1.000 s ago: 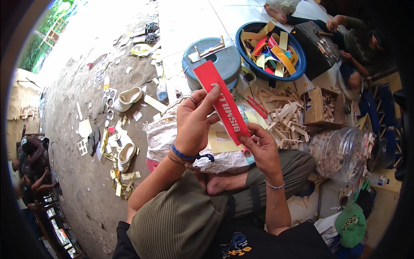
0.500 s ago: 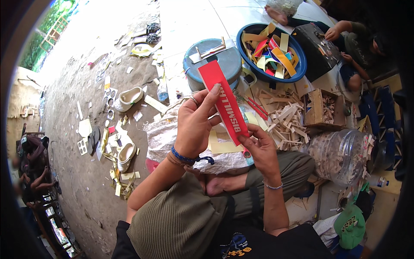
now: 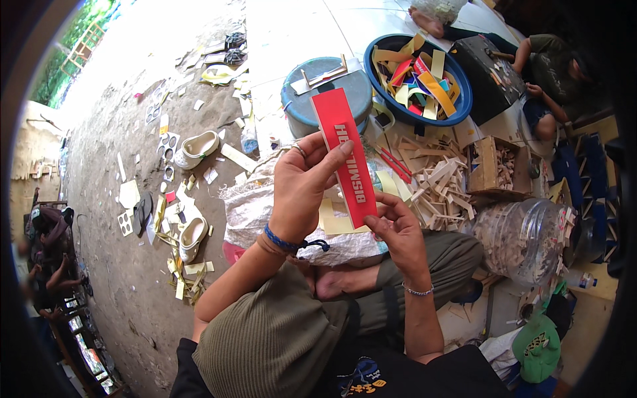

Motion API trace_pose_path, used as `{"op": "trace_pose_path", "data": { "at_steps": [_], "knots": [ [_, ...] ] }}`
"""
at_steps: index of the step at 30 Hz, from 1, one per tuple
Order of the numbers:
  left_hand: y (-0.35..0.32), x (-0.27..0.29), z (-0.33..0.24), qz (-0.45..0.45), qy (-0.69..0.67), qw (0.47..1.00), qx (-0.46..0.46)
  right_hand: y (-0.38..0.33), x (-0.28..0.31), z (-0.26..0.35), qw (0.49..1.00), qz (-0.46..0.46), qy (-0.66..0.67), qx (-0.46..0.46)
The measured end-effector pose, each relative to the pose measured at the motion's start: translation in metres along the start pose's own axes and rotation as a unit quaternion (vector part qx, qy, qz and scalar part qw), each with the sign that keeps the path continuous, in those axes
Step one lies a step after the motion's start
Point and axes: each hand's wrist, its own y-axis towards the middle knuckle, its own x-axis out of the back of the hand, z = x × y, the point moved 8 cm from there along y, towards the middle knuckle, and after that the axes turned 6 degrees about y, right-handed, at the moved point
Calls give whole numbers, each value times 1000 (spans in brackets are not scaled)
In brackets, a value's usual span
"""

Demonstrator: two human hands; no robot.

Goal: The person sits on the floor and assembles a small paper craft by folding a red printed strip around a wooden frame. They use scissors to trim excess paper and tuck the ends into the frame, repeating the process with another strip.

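Observation:
A long red strip [image 3: 340, 166] with white lettering is held up before me, standing nearly upright with its top leaning left. My left hand [image 3: 306, 176] grips its middle, the thumb across the printed face and the fingers behind. At the lower end, my right hand [image 3: 396, 231] pinches the strip's corner between thumb and fingers. Underneath, a pale yellow piece [image 3: 336, 219] lies on the white woven sack [image 3: 259, 199] in front of my crossed legs. Whether the red strip is card or thin board, I cannot tell.
A blue basin [image 3: 369, 73] holds coloured strips, beside an upturned grey-blue tub [image 3: 292, 113]. To the right are wood offcuts [image 3: 441, 189], a wooden box [image 3: 488, 169], red-handled pliers or scissors [image 3: 396, 166] and a clear plastic jug [image 3: 524, 239]. A person [image 3: 554, 73] works at far right.
The red strip has turned a little more upright, and its top has shifted right. My left thumb has slid slightly down with it. Both hands keep their hold.

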Motion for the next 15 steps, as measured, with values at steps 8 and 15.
{"op": "trace_pose_path", "data": {
  "at_steps": [8, 15],
  "knots": [
    [-5, -3, -11, 23, 54, 997, -49, -1, 4, -25, 983, -18, 154, -99],
    [-6, -6, -10, 46, 68, 995, -49, 10, 20, -20, 980, -92, 118, -132]
  ]
}}
